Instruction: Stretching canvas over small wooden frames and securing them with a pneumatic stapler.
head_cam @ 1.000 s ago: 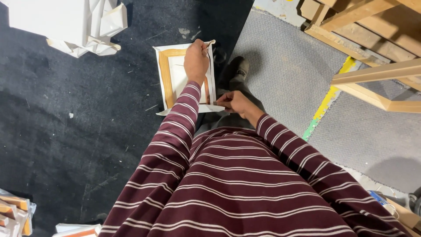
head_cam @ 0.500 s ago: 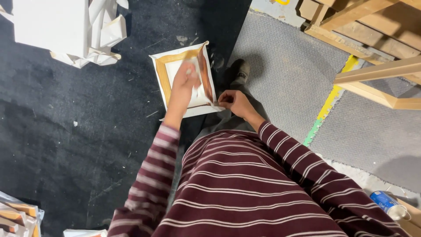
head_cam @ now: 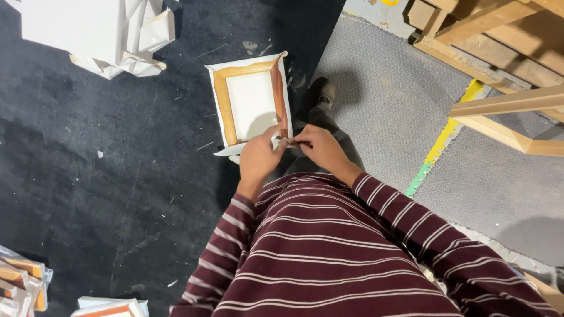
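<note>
A small wooden stretcher frame with white canvas (head_cam: 251, 104) rests face down against my knee, its near edge toward me. My left hand (head_cam: 257, 159) grips the near edge of the frame and the loose canvas flap there. My right hand (head_cam: 317, 148) pinches the frame's near right corner, fingertips meeting those of the left hand. Both arms wear a maroon sleeve with thin white stripes. What the fingers hold between them is too small to make out.
A pile of white canvases (head_cam: 97, 35) lies at the upper left on the dark floor (head_cam: 106, 176). More framed canvases (head_cam: 23, 287) sit at the lower left. Grey carpet (head_cam: 382, 100) and wooden beams (head_cam: 505, 64) fill the right. My shoe (head_cam: 323, 93) shows beyond the frame.
My left hand has drawn back from the far part of the frame to its near edge, meeting the right hand at the corner. The view has shifted slightly.
</note>
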